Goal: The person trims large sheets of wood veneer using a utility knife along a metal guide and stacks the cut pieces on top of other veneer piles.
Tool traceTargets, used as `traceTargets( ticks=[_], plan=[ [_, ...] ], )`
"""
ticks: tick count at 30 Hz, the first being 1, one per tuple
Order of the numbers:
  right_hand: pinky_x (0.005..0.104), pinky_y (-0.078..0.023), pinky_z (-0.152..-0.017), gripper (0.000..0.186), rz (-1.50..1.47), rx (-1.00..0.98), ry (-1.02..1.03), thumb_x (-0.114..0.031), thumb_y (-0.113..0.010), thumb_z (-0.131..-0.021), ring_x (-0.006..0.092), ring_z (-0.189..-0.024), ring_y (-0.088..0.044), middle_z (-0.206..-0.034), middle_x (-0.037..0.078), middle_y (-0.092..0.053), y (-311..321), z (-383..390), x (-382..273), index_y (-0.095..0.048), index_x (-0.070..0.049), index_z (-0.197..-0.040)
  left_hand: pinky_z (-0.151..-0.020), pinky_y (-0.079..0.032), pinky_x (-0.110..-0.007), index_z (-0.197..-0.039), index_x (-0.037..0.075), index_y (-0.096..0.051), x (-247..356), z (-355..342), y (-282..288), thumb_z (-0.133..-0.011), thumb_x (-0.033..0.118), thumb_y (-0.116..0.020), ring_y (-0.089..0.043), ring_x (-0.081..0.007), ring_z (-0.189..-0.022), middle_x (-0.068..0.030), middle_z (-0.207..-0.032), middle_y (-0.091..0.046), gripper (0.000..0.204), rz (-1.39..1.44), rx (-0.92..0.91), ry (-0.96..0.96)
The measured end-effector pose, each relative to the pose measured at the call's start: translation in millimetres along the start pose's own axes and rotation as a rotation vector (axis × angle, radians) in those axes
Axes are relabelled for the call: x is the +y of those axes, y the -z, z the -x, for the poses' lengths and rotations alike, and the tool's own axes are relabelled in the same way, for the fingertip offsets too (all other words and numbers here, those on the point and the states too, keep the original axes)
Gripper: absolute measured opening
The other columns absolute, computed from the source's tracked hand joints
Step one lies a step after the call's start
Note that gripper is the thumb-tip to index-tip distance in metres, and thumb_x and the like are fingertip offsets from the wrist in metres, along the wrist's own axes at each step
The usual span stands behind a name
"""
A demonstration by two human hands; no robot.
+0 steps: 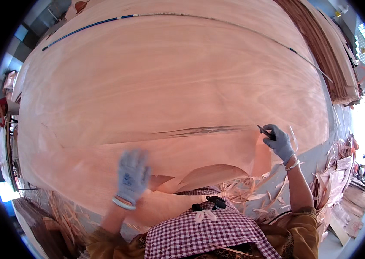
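Note:
A large, thin, pale pinkish wood veneer sheet (169, 82) spreads before me. A long dark split (204, 130) runs across its near part, and a loose-looking strip of veneer (191, 151) lies on my side of it. My left hand (132, 175), in a grey glove, is over the near part of the sheet, fingers stretched out and slightly blurred, holding nothing. At the right end of the split, my gloved right hand (279, 142) is closed around a small dark knife-like tool (265, 132), its tip pointing left. The near edge is torn, with a curled flap (212, 175).
Across the far part of the sheet lies a long thin rod (169, 14) with a blue end. Stacked veneer (325, 52) stands at the far right. Torn scraps (269, 190) litter the near side and the right. A person (364, 74) is in the right background.

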State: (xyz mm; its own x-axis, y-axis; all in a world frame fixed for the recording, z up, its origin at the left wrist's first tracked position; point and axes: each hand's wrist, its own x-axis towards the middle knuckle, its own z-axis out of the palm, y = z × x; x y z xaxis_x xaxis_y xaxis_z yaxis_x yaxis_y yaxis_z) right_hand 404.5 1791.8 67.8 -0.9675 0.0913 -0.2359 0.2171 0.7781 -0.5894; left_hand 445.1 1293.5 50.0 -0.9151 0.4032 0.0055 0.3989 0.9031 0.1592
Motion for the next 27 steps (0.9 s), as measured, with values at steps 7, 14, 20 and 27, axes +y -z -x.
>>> traceTargets(
  ticks=[7, 14, 20, 27],
  plan=[
    [0.028, -0.045, -0.063, 0.037, -0.1, 0.133, 0.059, -0.008, -0.069, -0.079, 0.0114, -0.066, -0.05, -0.078, 0.002, -0.057, 17, -25, -5, -0.058, -0.008, -0.114, -0.111, -0.018, -0.055, -0.138, 0.006, -0.043, 35, 12, -15, -0.088, 0.042, -0.054, -0.034, -0.0333, -0.134, -0.0146, -0.143, -0.04, 0.063, 0.047, -0.129, 0.032],
    [0.0279, -0.044, -0.059, 0.035, -0.116, 0.104, -0.05, -0.006, -0.069, -0.078, 0.0098, -0.063, -0.048, -0.072, 0.001, -0.053, 9, -44, 27, -0.059, -0.006, -0.112, -0.11, -0.018, -0.056, -0.139, 0.007, -0.041, 35, -9, -19, -0.087, 0.042, -0.054, -0.035, -0.0311, -0.134, -0.0109, -0.144, -0.04, 0.064, -0.022, -0.102, 0.008],
    [0.0275, -0.042, -0.052, 0.032, -0.156, 0.119, -0.006, -0.004, -0.069, -0.076, 0.0087, -0.057, -0.048, -0.068, -0.001, -0.05, 8, -53, 51, -0.06, -0.005, -0.106, -0.108, -0.021, -0.056, -0.137, 0.011, -0.046, 32, -18, -25, -0.087, 0.04, -0.055, -0.038, -0.0307, -0.132, -0.0089, -0.141, -0.044, 0.058, -0.007, -0.036, -0.005],
    [0.0327, -0.048, -0.064, 0.031, 0.121, 0.278, 0.112, -0.006, -0.067, -0.079, 0.018, -0.075, -0.057, -0.089, 0.009, -0.057, 16, -43, 33, -0.057, -0.003, -0.108, -0.104, -0.029, -0.051, -0.124, 0.015, -0.058, 20, -23, -38, -0.084, 0.026, -0.062, -0.047, -0.031, -0.121, -0.0077, -0.131, -0.053, 0.041, 0.133, 0.148, 0.012]
  ],
)
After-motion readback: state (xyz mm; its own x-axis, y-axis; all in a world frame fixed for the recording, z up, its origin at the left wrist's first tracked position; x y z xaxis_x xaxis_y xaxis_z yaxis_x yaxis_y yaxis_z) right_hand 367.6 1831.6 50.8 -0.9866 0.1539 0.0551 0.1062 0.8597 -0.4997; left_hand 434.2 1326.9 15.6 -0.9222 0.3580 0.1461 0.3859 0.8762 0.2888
